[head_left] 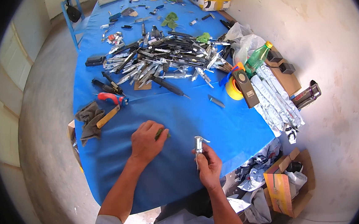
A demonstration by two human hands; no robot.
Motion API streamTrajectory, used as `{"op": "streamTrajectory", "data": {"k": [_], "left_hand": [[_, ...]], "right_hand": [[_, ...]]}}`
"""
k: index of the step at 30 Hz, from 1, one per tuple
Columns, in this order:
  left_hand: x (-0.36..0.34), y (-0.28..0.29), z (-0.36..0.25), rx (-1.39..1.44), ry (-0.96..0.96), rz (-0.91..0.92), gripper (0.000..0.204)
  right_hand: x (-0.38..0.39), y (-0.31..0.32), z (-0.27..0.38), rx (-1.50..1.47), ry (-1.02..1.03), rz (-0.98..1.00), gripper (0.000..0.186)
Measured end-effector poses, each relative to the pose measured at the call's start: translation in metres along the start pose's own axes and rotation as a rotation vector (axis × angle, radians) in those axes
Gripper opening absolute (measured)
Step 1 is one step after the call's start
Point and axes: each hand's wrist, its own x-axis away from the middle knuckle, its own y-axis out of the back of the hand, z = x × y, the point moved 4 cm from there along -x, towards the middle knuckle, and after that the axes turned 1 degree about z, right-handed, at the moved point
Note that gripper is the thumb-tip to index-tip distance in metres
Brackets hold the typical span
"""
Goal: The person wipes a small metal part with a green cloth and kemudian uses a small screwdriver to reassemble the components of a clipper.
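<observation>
Metal folding tool [198, 146] stands upright, pinched in the right hand [209, 167] for a clear look, while the left hand [146, 142] presses a green scrap [161, 133] flat onto the blue table [196, 117].

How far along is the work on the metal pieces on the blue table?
Done: nothing shows as a clearly finished batch. In hand: the right hand holds one small silver metal tool upright, while the left hand presses a small green piece onto the blue table cover. Left: the big heap of silver and black metal pieces lies further up the table, so most looks undone.
</observation>
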Motion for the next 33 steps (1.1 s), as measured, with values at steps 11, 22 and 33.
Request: {"op": "streamTrajectory", "data": {"k": [11, 22, 33], "left_hand": [[-0.0007, 0.0002, -0.0016, 0.012, -0.002, 0.013, 0.012], [-0.0005, 0.0013, -0.0019, -0.003, 0.003, 0.020, 0.012], [-0.0007, -0.0007, -0.0013, 0.000, -0.011, 0.002, 0.011]], "right_hand": [[-0.0003, 0.0022, 0.0012, 0.065, 0.021, 0.011, 0.039], [0.0010, 0.0027, 0.0007, 0.007, -0.007, 0.007, 0.040], [0.0003, 0.0077, -0.0042, -0.091, -0.040, 0.008, 0.043]]}}
